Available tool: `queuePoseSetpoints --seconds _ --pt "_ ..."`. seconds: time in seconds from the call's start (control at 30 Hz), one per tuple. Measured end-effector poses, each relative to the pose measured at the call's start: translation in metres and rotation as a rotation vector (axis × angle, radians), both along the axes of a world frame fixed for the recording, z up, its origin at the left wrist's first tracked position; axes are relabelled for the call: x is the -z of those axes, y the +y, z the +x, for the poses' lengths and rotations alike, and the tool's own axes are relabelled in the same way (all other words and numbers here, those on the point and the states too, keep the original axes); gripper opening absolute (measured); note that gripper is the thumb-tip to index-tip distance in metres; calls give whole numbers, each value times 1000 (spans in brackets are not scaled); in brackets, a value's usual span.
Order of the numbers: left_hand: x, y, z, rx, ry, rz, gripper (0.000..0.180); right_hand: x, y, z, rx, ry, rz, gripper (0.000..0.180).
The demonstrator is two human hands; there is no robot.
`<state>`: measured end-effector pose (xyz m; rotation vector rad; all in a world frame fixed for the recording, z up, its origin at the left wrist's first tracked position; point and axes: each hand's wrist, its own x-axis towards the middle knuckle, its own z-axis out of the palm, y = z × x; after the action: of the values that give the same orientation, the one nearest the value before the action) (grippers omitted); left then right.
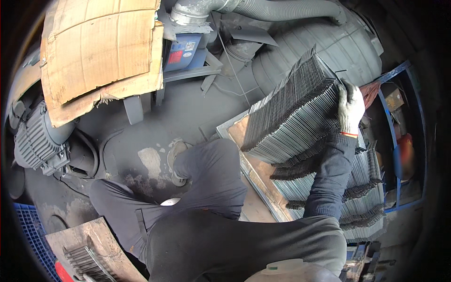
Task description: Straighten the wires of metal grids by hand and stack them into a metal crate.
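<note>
My right hand (351,109), in a white knitted glove with a red cuff edge, reaches out to the upper right. Its fingers are closed at the end of a long stack of thin dark metal plates (286,110). A narrow dark edge sticks out by the fingertips; how many plates they grip is hidden. The plates stand on edge, packed tightly in a slanting row. More rows of metal plates (364,207) lie beside my right forearm. The rows rest on a board-topped stand (261,181) with a metal rim. My left hand is not in view.
A large cardboard sheet (105,56) covers something at the upper left, above a grey motor (40,138). A ribbed hose (286,10) and a big grey drum (319,47) stand behind. A blue frame rack (421,141) is at right. Metal pins lie on a board (105,242) lower left.
</note>
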<state>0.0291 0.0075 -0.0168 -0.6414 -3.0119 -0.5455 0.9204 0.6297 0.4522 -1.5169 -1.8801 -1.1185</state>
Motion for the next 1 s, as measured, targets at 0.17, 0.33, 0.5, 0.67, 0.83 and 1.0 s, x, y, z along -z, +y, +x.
queuePoseSetpoints --seconds 0.17,0.33,0.5,0.67,0.83,1.0 --pt "14 12 -13 41 -117 78 43 16 -1 13 -156 100 -109 25" --pt "9 0 -26 50 -200 138 42 25 -3 -4 -136 95 -110 26" --pt "-33 -68 -24 -5 11 84 39 66 -24 -38 -356 282 534 30" --pt "-87 1 63 -213 84 87 38 146 -63 -162 -481 491 481 48" --pt "-222 93 145 -52 235 151 30 229 -98 -290 -1137 988 -490 52" --pt "-292 262 249 402 367 308 18 225 -159 -435 -1191 996 -1146 71"
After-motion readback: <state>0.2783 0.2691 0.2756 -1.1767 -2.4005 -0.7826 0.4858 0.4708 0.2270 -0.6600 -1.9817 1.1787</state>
